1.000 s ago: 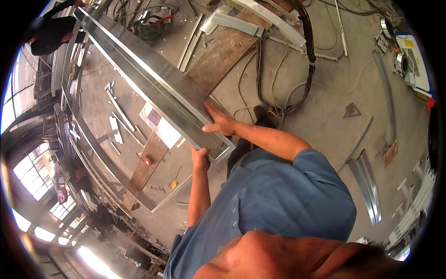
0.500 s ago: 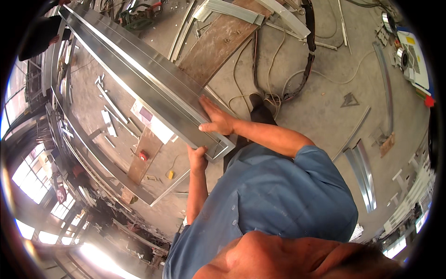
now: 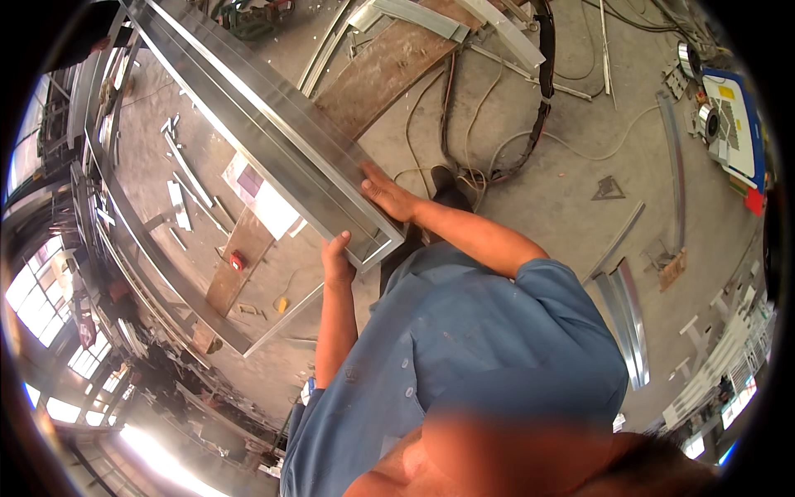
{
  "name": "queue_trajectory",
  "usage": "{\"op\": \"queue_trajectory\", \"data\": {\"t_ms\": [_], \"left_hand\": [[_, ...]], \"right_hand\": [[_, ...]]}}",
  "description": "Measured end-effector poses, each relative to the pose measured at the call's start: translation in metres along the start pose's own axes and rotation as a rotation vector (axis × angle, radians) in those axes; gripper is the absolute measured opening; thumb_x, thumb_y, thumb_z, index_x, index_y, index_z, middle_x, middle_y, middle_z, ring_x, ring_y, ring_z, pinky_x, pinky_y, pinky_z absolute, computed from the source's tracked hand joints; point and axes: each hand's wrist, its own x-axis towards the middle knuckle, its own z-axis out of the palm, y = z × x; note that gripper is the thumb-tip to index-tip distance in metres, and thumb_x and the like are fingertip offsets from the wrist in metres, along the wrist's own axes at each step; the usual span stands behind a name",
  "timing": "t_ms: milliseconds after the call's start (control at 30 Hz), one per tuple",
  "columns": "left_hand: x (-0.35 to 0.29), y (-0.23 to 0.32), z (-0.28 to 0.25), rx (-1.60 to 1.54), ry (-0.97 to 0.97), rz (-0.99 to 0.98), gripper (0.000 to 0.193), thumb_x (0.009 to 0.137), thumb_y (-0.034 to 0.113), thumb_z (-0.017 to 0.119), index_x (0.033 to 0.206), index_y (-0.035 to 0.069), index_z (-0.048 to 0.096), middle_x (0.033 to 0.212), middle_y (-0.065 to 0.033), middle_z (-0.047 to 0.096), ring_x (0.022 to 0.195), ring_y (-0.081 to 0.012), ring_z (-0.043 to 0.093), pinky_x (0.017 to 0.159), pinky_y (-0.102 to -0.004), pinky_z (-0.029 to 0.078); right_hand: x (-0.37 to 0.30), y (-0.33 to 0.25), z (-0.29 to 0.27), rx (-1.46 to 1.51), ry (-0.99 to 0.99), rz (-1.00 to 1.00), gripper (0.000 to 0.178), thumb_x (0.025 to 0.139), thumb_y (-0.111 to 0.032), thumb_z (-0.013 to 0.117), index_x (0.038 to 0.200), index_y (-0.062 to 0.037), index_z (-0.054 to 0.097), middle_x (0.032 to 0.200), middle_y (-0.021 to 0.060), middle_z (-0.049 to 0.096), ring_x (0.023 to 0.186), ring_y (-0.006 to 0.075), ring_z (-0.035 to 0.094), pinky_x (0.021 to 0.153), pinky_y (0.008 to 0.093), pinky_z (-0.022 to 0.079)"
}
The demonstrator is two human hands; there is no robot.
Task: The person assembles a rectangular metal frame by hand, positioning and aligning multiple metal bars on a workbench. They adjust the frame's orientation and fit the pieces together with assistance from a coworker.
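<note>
A long silver metal channel, with raised ridges along its length, slants from the far left toward my body. Its near end is a squared, open corner close to my shirt. My left hand grips the left edge of that end, thumb up on the rim and fingers hidden beneath. On the opposite edge, my right hand holds the side with the thumb at the rim and the fingers lying along the outer wall. At the far end stands a person in dark clothing, mostly lost in the shadowed rim of the view.
Under the channel a brown board lies on the concrete floor. Cables loop near my foot. Metal offcuts, a red tape measure and a white sheet lie left; metal strips lie right.
The channel's near end has shifted a little left and away from me, with both hands still on it. The right thumb now lies nearer the rim. The far person is less visible.
</note>
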Motion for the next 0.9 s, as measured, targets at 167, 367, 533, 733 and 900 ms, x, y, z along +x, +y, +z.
{"op": "queue_trajectory", "data": {"t_ms": [167,367,533,733,900], "left_hand": [[0.002,-0.005,-0.003,-0.024,0.001,-0.007,0.063,0.074,0.022,0.065,0.129,-0.003,0.047,0.116,-0.0151,0.059,0.105,-0.0294,0.06,0.091,-0.04,0.05],[0.004,-0.011,-0.017,-0.041,-0.051,0.029,0.056,0.079,0.02,0.062,0.128,-0.004,0.049,0.116,-0.0157,0.06,0.103,-0.0284,0.062,0.089,-0.0398,0.051],[-0.005,-0.015,-0.015,-0.054,0.007,0.139,0.056,0.086,0.025,0.062,0.134,0.001,0.045,0.121,-0.013,0.058,0.112,-0.0262,0.055,0.099,-0.0371,0.043],[-0.029,-0.046,-0.023,0.385,0.129,0.348,0.083,0.084,0.038,0.063,0.146,-0.006,0.028,0.134,-0.027,0.051,0.123,-0.0325,0.052,0.102,-0.0358,0.039],[-0.042,-0.038,-0.018,0.435,0.19,0.346,0.089,0.08,0.041,0.065,0.145,-0.007,0.028,0.145,-0.0286,0.037,0.135,-0.0367,0.039,0.109,-0.0391,0.033]], "right_hand": [[0.003,0.012,0.002,-0.018,0.027,-0.013,0.096,0.094,-0.068,0.02,0.145,0.0129,0.012,0.155,0.0291,0.007,0.147,0.0352,0.001,0.119,0.0377,0.004],[0.01,0.019,0.006,-0.019,0.008,0.022,0.093,0.096,-0.065,0.021,0.146,0.0127,0.012,0.156,0.0282,0.006,0.147,0.0345,0.0,0.119,0.037,0.003],[-0.001,0.006,0.006,0.375,-0.227,0.194,0.081,0.098,-0.062,0.023,0.143,0.0046,0.033,0.148,0.018,0.035,0.139,0.0263,0.031,0.113,0.036,0.026],[-0.03,-0.03,0.011,0.302,-0.127,0.359,0.066,0.097,-0.047,0.048,0.146,-0.006,0.032,0.133,0.01,0.05,0.116,0.0222,0.052,0.103,0.0349,0.039],[-0.029,-0.049,0.011,0.231,-0.106,0.52,0.066,0.087,-0.032,0.063,0.141,-0.0035,0.037,0.131,0.015,0.052,0.113,0.0272,0.056,0.097,0.0391,0.046]]}}
